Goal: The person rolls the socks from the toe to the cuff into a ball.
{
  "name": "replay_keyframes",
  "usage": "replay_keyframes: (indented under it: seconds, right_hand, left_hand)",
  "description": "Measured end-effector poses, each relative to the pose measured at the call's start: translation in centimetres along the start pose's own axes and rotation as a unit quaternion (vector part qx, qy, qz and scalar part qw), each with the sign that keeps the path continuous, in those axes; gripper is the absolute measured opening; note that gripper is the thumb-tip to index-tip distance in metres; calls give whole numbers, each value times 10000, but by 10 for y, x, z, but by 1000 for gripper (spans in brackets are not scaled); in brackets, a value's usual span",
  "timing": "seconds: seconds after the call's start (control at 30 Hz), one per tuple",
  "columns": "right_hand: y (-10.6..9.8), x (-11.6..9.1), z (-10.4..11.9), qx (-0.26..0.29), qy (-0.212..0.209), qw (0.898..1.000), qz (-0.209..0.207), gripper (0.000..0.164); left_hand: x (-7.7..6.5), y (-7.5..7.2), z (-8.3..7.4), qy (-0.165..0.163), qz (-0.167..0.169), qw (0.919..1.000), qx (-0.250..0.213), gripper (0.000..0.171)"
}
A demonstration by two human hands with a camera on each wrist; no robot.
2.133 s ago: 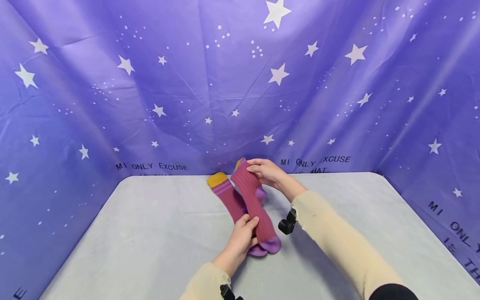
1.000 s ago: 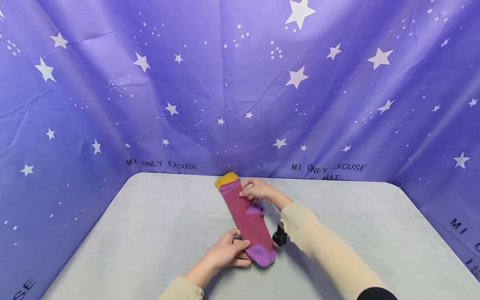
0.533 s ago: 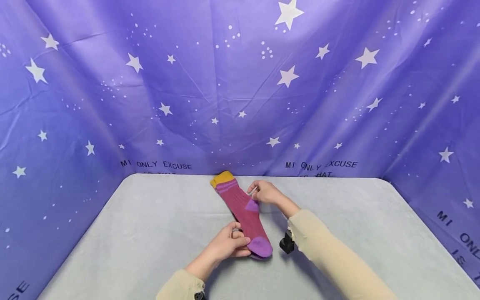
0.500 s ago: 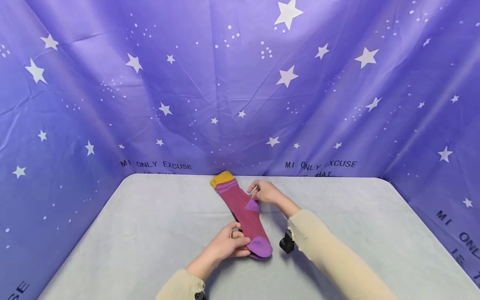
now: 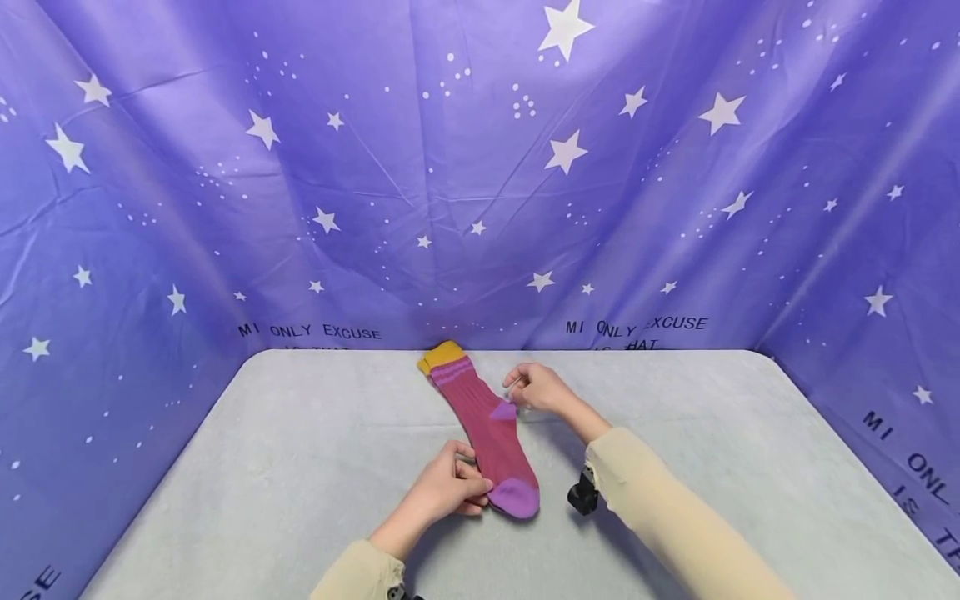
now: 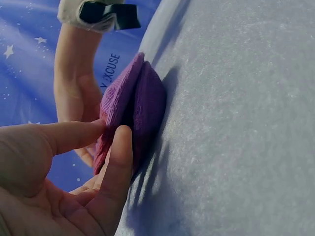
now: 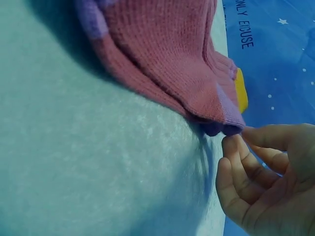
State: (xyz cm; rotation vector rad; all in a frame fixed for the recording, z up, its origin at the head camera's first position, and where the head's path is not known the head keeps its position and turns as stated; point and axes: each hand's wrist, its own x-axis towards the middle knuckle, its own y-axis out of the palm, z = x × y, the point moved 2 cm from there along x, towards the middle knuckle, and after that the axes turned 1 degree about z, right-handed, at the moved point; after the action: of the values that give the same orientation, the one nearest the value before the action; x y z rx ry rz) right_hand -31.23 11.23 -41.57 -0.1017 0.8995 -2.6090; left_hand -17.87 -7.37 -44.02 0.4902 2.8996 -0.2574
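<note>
Two ribbed socks, dark pink with purple toes and heels and yellow cuffs, lie stacked one on the other, slanting across the table. The upper sock (image 5: 491, 433) covers most of the lower sock (image 6: 150, 101), whose toe shows in the left wrist view. My left hand (image 5: 442, 486) pinches the upper sock's edge by the toe; its thumb is on top and a finger reaches into the gap between the socks. At the heel, my right hand (image 5: 542, 387) has its thumb and forefinger at the purple corner (image 7: 229, 118), pinching its tip.
The socks lie on a pale grey table (image 5: 315, 442) with rounded far corners, their cuffs at its far edge. A purple curtain (image 5: 375, 183) with white stars hangs behind and at both sides. A black wrist camera (image 5: 583, 493) sits under the right sleeve.
The upper sock, held raised and apart before, has come down over the lower one. My right hand has moved from its cuff to its heel, and my left hand toward the toe.
</note>
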Motion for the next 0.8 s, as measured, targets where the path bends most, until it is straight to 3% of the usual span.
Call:
replay_keyframes:
  seconds: [0.13,0.27,0.53,0.67,0.8]
  right_hand:
    - [-2,-7,-5,132,83,9999,-29,24]
    - [-4,-17,-8,438,159,9989,59,22]
    - [-7,-39,-11,917,-3,9952,345,24]
    - [-3,-51,-13,1183,-204,9910,597,26]
    - [5,-62,-13,1678,-353,9811,894,31]
  left_hand:
    - [-2,-3,-2,165,-100,9996,191,46]
    - [-4,-6,-4,550,-339,9957,660,47]
    - [-4,-8,-11,1072,-585,9836,1327,25]
    - [-1,-5,-13,1435,-363,9820,1170,19]
    - [2,-1,-9,1466,54,9857,824,18]
